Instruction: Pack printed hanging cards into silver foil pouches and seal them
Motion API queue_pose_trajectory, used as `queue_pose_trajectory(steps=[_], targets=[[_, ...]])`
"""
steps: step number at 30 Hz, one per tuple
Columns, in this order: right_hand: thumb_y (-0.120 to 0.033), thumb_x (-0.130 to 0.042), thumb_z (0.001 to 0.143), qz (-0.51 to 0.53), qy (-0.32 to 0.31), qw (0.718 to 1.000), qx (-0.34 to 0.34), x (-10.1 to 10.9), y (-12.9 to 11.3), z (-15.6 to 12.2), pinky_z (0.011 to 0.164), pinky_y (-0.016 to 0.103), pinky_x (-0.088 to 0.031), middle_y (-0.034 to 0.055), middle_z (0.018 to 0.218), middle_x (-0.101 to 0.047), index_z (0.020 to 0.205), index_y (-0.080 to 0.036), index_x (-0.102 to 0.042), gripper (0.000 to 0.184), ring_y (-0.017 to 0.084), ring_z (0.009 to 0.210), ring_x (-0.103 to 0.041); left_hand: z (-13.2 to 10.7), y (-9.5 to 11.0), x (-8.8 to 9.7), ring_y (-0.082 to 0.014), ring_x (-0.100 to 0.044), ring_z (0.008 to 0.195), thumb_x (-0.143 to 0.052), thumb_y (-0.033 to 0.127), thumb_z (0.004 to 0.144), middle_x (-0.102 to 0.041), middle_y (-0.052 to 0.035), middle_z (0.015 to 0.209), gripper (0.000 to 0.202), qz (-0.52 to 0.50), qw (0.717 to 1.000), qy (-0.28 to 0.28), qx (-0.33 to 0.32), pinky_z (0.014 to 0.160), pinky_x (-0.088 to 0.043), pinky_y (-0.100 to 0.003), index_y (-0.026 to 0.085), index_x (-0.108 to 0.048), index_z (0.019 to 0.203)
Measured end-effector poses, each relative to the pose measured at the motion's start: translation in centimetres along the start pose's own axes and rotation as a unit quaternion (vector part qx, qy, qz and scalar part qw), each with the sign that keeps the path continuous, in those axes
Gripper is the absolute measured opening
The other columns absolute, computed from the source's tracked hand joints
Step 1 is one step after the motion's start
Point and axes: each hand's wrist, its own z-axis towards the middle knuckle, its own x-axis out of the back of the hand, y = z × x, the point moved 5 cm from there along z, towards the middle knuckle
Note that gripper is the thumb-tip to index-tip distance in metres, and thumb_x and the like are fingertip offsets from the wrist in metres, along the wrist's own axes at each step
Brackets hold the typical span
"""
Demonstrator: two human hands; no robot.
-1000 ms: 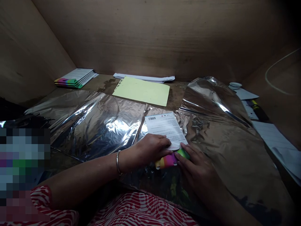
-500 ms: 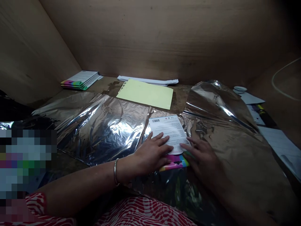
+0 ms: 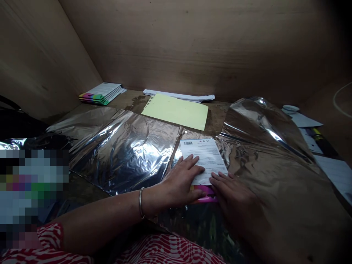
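Your flat, open left hand [image 3: 183, 181] rests on the white printed booklet [image 3: 205, 156], and your open right hand [image 3: 232, 196] touches its lower edge, neither gripping. The booklet's pink end [image 3: 205, 194] shows between them. It lies on crumpled silver foil [image 3: 275, 183], near a pale green sheet [image 3: 176, 112].

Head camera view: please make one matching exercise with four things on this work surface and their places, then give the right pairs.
Things:
1. White printed card with barcode
2. Pale yellow paper sheet
3. Stack of rainbow-edged booklets
4. Left hand

Places:
A. Far-left corner, near the brown wooden wall
B. Resting on the card
C. On crinkled silver foil
D. On the brown tabletop, beyond the foil

Right pairs: 1-C, 2-D, 3-A, 4-B
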Motion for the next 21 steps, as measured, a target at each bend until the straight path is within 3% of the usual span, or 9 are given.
queue_pose_trajectory(steps=[4,9,11,15,21], targets=[[-0.013,-0.047,0.094,0.015,-0.023,1.000,0.015,0.1,0.4,-0.1,0.104,0.051,-0.041,0.0087,0.121,-0.068,0.123,-0.016,-0.061,0.032,0.026,0.114,-0.062,0.2,0.3,0.1,-0.0325,-0.025,0.144,-0.070,0.040,0.082,-0.039,-0.0165,0.151,0.057,0.007,1.000,-0.010,0.002,0.117,-0.017,-0.055,0.015,-0.054,0.131],[-0.014,-0.048,0.096,0.004,-0.003,1.000,-0.009,0.5,0.0,0.5,0.102,0.053,-0.040,0.0085,0.111,-0.072,0.110,-0.016,-0.066,0.024,0.027,0.105,-0.066,0.3,0.1,0.5,-0.0324,-0.033,0.141,-0.068,0.029,0.084,-0.047,-0.0137,0.146,0.043,0.024,0.999,-0.021,-0.016,0.116,-0.022,-0.056,0.016,-0.058,0.124],[-0.018,-0.049,0.097,-0.001,-0.013,1.000,0.006,0.4,-0.4,0.3,0.102,0.053,-0.040,0.0103,0.117,-0.070,0.115,-0.015,-0.065,0.024,0.028,0.110,-0.064,0.4,-0.3,0.7,-0.0315,-0.037,0.139,-0.066,0.025,0.086,-0.051,-0.0124,0.143,0.038,0.030,0.999,-0.028,-0.033,0.115,-0.024,-0.055,0.016,-0.059,0.122],[-0.019,-0.048,0.097,-0.017,-0.057,0.995,0.076,0.4,-0.9,-0.4,0.101,0.058,-0.041,0.0136,0.135,-0.058,0.127,-0.016,-0.059,0.032,0.032,0.126,-0.052,0.8,-0.9,1.0,-0.0303,-0.037,0.139,-0.059,0.024,0.092,-0.050,-0.0109,0.143,0.037,0.040,0.995,-0.037,-0.087,0.114,-0.027,-0.053,0.019,-0.058,0.128],[-0.021,-0.044,0.098,-0.036,-0.068,0.996,0.055,0.5,-1.4,-0.2,0.099,0.060,-0.042,0.0105,0.131,-0.061,0.119,-0.017,-0.065,0.030,0.032,0.124,-0.054,-0.5,0.2,1.1,-0.0289,-0.038,0.138,-0.046,0.027,0.098,-0.051,-0.0107,0.142,0.033,0.075,0.989,-0.036,-0.119,0.112,-0.031,-0.049,0.018,-0.059,0.127]])
